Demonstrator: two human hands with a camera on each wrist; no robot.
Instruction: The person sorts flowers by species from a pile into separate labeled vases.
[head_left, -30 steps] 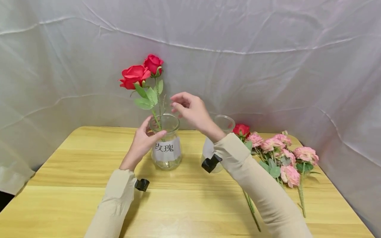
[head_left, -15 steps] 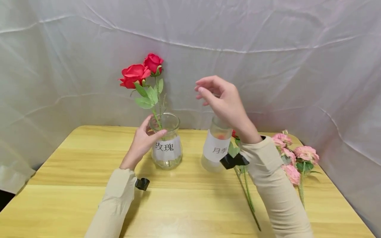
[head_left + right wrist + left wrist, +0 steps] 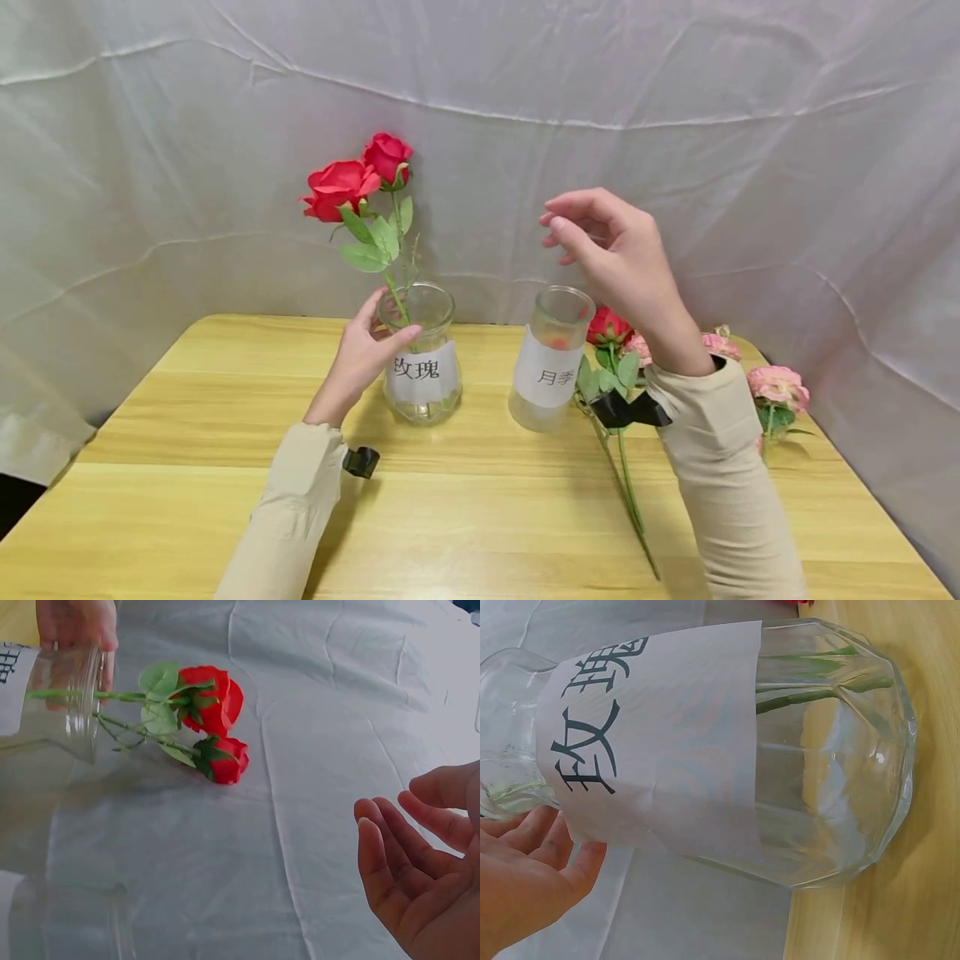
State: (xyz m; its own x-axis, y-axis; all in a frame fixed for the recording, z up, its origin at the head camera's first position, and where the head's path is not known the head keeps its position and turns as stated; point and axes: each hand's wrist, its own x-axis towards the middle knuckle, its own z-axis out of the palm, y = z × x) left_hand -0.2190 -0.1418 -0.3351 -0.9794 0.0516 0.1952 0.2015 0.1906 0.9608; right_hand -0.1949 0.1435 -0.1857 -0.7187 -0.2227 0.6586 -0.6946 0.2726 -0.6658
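My left hand (image 3: 352, 362) holds the neck of a glass vase (image 3: 431, 390), thumb in front and fingers around the far side. A white paper label with black characters is wrapped round the vase. Two red roses (image 3: 341, 192) stand in it, leaning left; their green stems (image 3: 802, 697) show through the glass in the left wrist view. Up to the right, my right hand (image 3: 626, 254) hovers in the air with loosely bent fingers and nothing in them. Below and left of it stands a second labelled glass vase (image 3: 551, 371), without flowers.
Right of the second vase, another red rose (image 3: 609, 327) lies on the wooden table (image 3: 465, 517), its stems pointing towards me. Pink flowers (image 3: 778, 388) lie farther right, partly behind my right arm. A grey cloth (image 3: 480, 75) hangs behind the table.
My right hand has moved right and slightly up, away from the roses in the vase and past the second vase. My left hand keeps its hold on the first vase.
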